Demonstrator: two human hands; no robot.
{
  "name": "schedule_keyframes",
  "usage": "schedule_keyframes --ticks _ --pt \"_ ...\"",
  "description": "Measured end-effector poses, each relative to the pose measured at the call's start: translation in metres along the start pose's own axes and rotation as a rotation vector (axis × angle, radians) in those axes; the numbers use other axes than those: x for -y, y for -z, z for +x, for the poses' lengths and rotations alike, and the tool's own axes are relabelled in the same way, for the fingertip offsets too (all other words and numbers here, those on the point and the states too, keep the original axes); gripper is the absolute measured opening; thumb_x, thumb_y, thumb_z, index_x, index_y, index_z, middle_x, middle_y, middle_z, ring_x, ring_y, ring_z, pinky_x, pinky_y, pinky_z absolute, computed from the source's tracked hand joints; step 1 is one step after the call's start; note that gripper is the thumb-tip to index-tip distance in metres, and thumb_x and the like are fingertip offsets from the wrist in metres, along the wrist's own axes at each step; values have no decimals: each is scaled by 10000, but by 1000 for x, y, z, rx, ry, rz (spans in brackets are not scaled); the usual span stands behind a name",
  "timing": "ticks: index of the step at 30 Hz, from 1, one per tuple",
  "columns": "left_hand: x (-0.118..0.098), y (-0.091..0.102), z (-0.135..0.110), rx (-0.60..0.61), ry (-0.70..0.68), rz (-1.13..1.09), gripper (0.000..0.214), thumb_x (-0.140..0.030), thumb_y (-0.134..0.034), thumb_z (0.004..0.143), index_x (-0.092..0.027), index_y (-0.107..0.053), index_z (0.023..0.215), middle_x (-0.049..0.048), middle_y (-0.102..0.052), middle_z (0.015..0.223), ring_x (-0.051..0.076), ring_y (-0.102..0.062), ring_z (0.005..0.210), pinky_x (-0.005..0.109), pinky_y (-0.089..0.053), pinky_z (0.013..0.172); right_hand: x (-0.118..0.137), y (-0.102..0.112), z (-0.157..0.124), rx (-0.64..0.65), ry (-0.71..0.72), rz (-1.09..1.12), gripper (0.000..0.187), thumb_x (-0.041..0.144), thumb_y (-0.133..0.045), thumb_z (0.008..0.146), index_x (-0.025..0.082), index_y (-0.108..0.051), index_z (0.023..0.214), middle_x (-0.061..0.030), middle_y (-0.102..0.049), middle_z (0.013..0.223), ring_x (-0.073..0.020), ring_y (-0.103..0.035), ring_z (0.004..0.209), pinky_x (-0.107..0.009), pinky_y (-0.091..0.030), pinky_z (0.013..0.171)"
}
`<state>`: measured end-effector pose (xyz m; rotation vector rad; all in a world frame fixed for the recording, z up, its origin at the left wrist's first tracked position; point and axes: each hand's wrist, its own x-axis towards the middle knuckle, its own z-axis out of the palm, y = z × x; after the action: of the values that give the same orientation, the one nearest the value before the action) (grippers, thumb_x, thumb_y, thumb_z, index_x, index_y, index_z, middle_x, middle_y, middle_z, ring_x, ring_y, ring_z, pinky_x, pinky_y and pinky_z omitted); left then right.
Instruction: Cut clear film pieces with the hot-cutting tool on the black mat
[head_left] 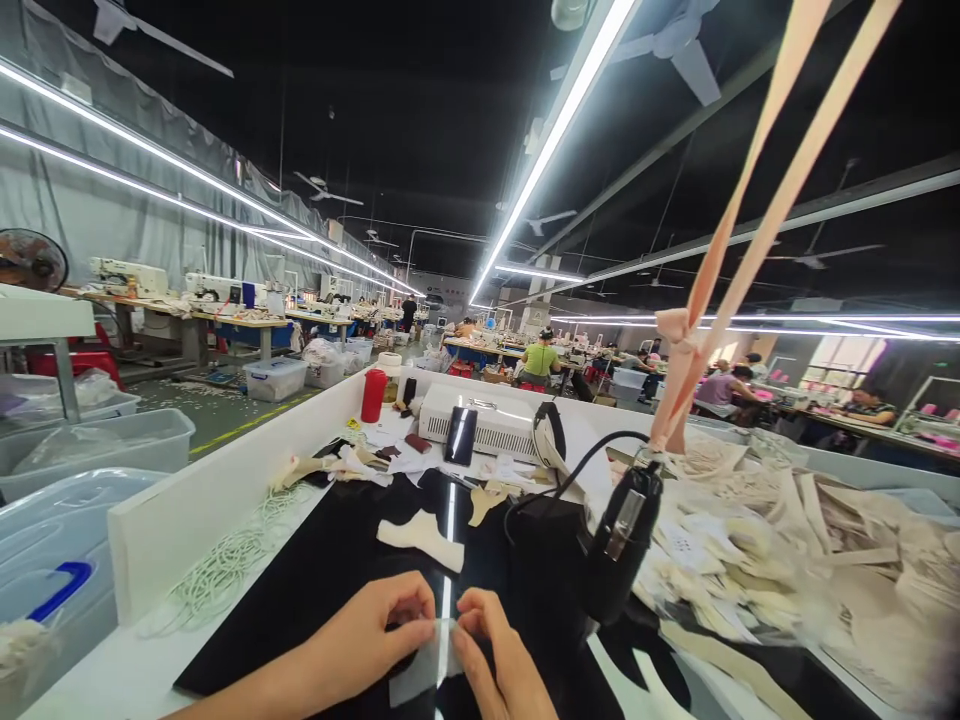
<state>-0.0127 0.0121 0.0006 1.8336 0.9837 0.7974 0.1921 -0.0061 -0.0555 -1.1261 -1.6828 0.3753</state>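
A small translucent sheet (417, 678) is pinched at its upper edge by both hands, low over the glossy black work surface (285, 600). My left hand (382, 625) grips it between thumb and curled index finger. On the other side, my right hand (495, 645) holds it with thumb and fingers pressed together. The sheet's lower part hangs or lies between them; I cannot tell which. Just beyond the hands rests a cream-coloured cut fabric piece (422, 538). Farther back lies a smaller beige scrap (487, 502).
A black corded handheld device (624, 540) hangs from a knotted peach strap (679, 360) at the right. Cream fabric pieces (712, 550) are heaped beyond it. Tangled pale cord (232, 560) lies left. A white vented box (480, 415), phone (460, 436) and red thread cone (373, 396) stand at the back.
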Motion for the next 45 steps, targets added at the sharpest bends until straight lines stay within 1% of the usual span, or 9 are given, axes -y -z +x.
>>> schedule_keyframes --ticks 5,10,13,19,23,27,35,39,45 --pt "15 7 14 -60 27 -86 164 -323 -598 812 -197 -552 907 -38 -608 753 138 -563 670 247 -411 643 2 -5 15 66 -7 47 425 624 -498 965 246 -598 798 40 -583 667 -153 -572 601 -242 -471 598" --pt "29 17 40 -171 46 -42 356 -325 -574 812 -213 -506 1143 -58 -583 786 131 -591 611 248 -457 606 6 -3 41 87 0 -62 240 408 -550 968 247 -634 810 21 -649 746 -166 -637 670 -239 -497 632" --pt "29 29 58 -223 13 66 362 -318 -556 864 -215 -510 1207 -40 -609 841 139 -595 620 255 -467 576 8 -9 59 64 6 -182 216 333 -530 975 257 -666 825 8 -679 780 -188 -652 699 -270 -490 646" --pt "27 51 87 -238 -69 390 306 -212 -625 963 -196 -590 1267 10 -692 963 191 -674 855 372 -547 854 2 -30 88 22 41 -449 182 219 -574 966 246 -715 854 -34 -735 842 -258 -658 814 -348 -426 730" --pt "37 49 98 -205 -77 569 334 -354 -650 1019 -171 -611 1296 94 -655 1249 245 -680 1046 456 -589 899 -9 -41 96 49 81 -579 178 128 -598 959 214 -728 873 -31 -720 824 -250 -659 829 -352 -404 748" --pt "46 43 100 -171 -91 718 335 -351 -655 1016 -177 -613 1300 101 -638 1299 256 -671 1088 464 -588 917 -15 -47 95 60 120 -650 185 87 -636 931 206 -727 823 -28 -695 813 -238 -645 821 -350 -419 754" --pt "40 42 92 -216 -152 929 294 -261 -656 1008 -173 -622 1287 99 -649 1284 274 -639 1159 479 -548 979 16 -38 80 49 252 -546 249 27 -617 883 230 -699 1002 -88 -699 1105 -306 -645 1042 -456 -477 908" --pt "31 45 82 -238 -198 951 317 -97 -597 978 -168 -624 1286 106 -663 1277 283 -596 1219 439 -488 1043 30 -18 47 174 357 -386 183 118 -615 930 278 -668 1001 -27 -713 1029 -235 -683 968 -360 -516 838" --pt "25 36 57 -180 -336 899 297 -132 -483 1016 -175 -622 1274 114 -659 1286 291 -591 1208 472 -449 1067 18 26 -28 326 320 -256 149 159 -711 859 296 -710 915 53 -748 833 -134 -706 782 -199 -528 754"
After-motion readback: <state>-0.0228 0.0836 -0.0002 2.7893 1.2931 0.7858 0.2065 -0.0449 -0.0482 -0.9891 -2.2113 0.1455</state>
